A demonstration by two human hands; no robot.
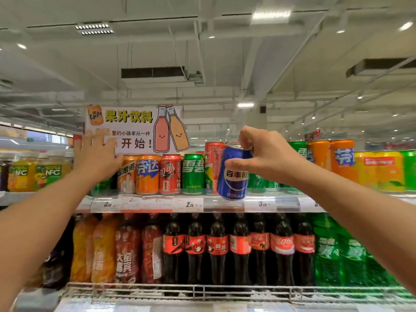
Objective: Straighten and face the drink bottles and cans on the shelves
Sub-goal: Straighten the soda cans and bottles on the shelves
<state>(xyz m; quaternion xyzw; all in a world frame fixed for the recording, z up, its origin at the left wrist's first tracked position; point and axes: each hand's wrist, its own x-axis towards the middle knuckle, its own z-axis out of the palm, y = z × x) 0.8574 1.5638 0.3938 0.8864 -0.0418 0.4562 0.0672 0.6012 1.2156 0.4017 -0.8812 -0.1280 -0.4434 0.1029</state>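
Right grip (258,154) pinching blue can (234,174) | left grip (94,152) spread above shelf (225,204) cans

White ceiling (67,64) with ducts, bright strip lights (271,14); hanging juice sign (135,129); far aisles blurred, perhaps shelving.

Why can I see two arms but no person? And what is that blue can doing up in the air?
The camera sits on a person's head, so you see what that person sees: their own two arms reaching forward in a shop. The right hand holds the blue can, tilted, in front of the top shelf. The left hand is stretched out with straight fingers near the orange cans at the left of the row. That shelf holds red, green and orange cans standing side by side, with price tags along its edge. Below stand dark cola bottles with red labels, orange bottles to their left and green ones to their right.
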